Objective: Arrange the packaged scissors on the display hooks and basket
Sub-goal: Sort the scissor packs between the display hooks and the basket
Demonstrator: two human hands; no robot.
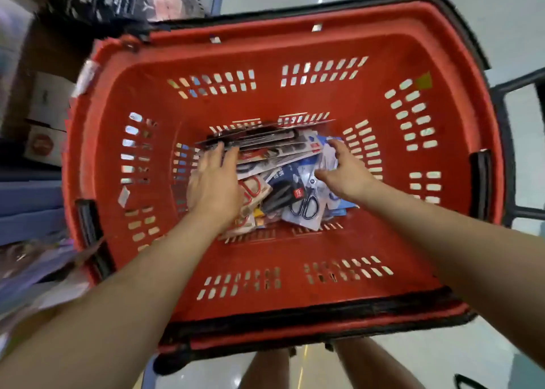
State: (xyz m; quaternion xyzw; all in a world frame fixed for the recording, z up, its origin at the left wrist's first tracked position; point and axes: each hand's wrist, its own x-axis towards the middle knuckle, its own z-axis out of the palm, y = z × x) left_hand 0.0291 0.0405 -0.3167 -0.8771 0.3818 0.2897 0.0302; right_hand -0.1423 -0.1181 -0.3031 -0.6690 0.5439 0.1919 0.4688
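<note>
A red plastic shopping basket (pixel 295 282) fills the view below me. At its bottom lies a heap of packaged scissors (pixel 283 167): dark cards stacked at the back, a brown card with red handles on the left, blue-and-white packs with black scissors (pixel 306 204) on the right. Both arms reach down into the basket. My left hand (pixel 213 182) lies palm down with straight fingers on the left of the heap. My right hand (pixel 343 171) hovers over the blue packs, fingers spread and slightly bent, thumb near a pack; nothing is plainly held.
Blurred shelves and white boxes (pixel 44 117) stand to the left of the basket. A black basket handle (pixel 516 152) sticks out on the right. Pale shiny floor (pixel 486 353) shows beyond and beneath the basket, with my legs under its near rim.
</note>
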